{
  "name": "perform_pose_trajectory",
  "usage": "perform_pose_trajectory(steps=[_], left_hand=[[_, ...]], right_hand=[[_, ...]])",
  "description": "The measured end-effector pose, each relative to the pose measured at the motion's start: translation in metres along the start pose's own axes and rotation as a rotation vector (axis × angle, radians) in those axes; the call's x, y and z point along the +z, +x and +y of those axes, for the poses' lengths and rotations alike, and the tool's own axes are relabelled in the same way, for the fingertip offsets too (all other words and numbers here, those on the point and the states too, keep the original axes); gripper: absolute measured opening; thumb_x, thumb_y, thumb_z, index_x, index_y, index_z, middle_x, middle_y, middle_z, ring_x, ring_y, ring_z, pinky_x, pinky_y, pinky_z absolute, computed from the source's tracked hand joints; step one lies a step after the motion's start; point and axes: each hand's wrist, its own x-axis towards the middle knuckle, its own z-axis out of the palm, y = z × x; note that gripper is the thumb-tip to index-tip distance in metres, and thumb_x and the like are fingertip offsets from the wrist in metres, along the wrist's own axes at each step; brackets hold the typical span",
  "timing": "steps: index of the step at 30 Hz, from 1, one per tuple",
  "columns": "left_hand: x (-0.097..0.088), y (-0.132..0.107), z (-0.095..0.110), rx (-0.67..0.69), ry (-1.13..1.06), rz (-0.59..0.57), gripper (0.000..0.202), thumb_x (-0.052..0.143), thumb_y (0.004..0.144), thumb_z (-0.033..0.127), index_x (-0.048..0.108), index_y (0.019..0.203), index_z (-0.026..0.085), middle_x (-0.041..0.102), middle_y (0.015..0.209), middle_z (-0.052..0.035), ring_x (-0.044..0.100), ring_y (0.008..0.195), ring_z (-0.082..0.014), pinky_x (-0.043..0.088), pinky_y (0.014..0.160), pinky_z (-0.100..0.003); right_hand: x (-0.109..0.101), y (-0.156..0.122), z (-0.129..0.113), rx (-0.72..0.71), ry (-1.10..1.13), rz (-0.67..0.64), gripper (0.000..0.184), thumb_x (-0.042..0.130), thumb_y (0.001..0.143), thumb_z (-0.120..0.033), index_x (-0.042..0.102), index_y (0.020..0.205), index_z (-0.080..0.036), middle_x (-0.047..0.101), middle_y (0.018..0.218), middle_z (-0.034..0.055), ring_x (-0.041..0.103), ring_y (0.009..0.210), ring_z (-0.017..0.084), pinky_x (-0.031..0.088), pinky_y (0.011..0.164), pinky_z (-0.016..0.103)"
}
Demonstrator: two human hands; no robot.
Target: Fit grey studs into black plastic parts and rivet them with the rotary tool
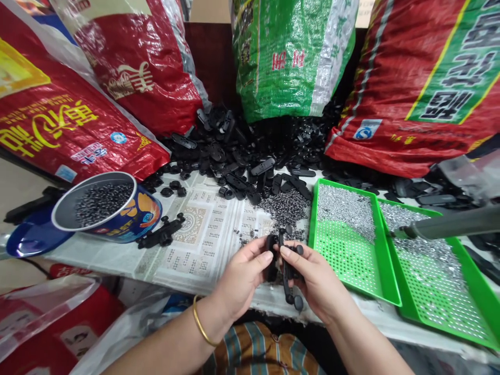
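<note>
Above the table's front edge, my left hand pinches an oblong black plastic piece between thumb and fingers. Close beside it, my right hand grips a long black plastic bracket with round pads at its ends. The two pieces are side by side; whether they touch is hard to tell. Just beyond the hands lies a heap of tiny dark metallic pieces. To the right stands a green perforated tray with small silvery parts in its far half.
A second green tray overlaps the first, with a grey rod-like tool above it. Loose black parts pile up below red and green sacks. At left, a blue tin holds tiny pieces near several assembled black parts.
</note>
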Motion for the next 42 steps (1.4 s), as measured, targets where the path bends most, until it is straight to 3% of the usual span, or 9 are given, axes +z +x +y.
perform_pose_trajectory(steps=[6,10,21,31,42], left_hand=[[-0.002,0.0,-0.004,0.077,0.113,0.052,0.032,0.058,0.078,0.015,0.058,0.11,0.019,0.062,0.11,-0.0058,0.052,0.107,-0.0202,0.038,0.093,-0.033],[-0.004,-0.001,-0.003,0.095,0.191,0.057,0.033,0.06,0.076,0.014,0.06,0.109,0.02,0.061,0.111,-0.0051,0.052,0.107,-0.019,0.039,0.091,-0.03],[0.001,-0.006,0.002,-0.038,-0.023,-0.04,0.023,0.056,0.079,0.016,0.059,0.102,0.015,0.062,0.102,-0.0101,0.06,0.085,-0.02,0.049,0.073,-0.034],[0.0,0.0,0.005,-0.052,-0.072,-0.026,0.024,0.054,0.08,0.013,0.058,0.104,0.014,0.062,0.1,-0.0099,0.06,0.086,-0.0188,0.049,0.073,-0.031],[-0.004,0.004,0.006,-0.052,-0.047,-0.075,0.025,0.054,0.081,0.016,0.058,0.105,0.016,0.063,0.098,-0.0088,0.06,0.087,-0.0195,0.048,0.078,-0.035]], right_hand=[[-0.001,0.0,-0.001,0.022,-0.051,-0.002,0.031,0.07,0.066,-0.039,0.059,0.081,-0.015,0.052,0.065,-0.0021,0.046,0.052,0.005,0.038,0.037,0.012],[-0.001,-0.001,-0.001,0.013,-0.078,0.023,0.031,0.07,0.065,-0.04,0.057,0.08,-0.016,0.049,0.064,-0.0033,0.045,0.053,0.006,0.039,0.038,0.013],[0.001,-0.004,-0.004,-0.03,-0.209,0.083,0.037,0.071,0.06,-0.044,0.051,0.078,-0.019,0.047,0.062,-0.005,0.045,0.052,0.007,0.041,0.04,0.017],[-0.006,0.002,-0.004,-0.198,-0.424,0.023,0.033,0.068,0.064,-0.036,0.054,0.09,-0.021,0.051,0.067,-0.0041,0.047,0.059,0.009,0.043,0.056,0.024],[-0.004,0.006,-0.006,-0.233,-0.462,0.028,0.026,0.068,0.062,-0.033,0.056,0.081,-0.02,0.055,0.067,-0.0039,0.048,0.059,0.01,0.038,0.057,0.025]])
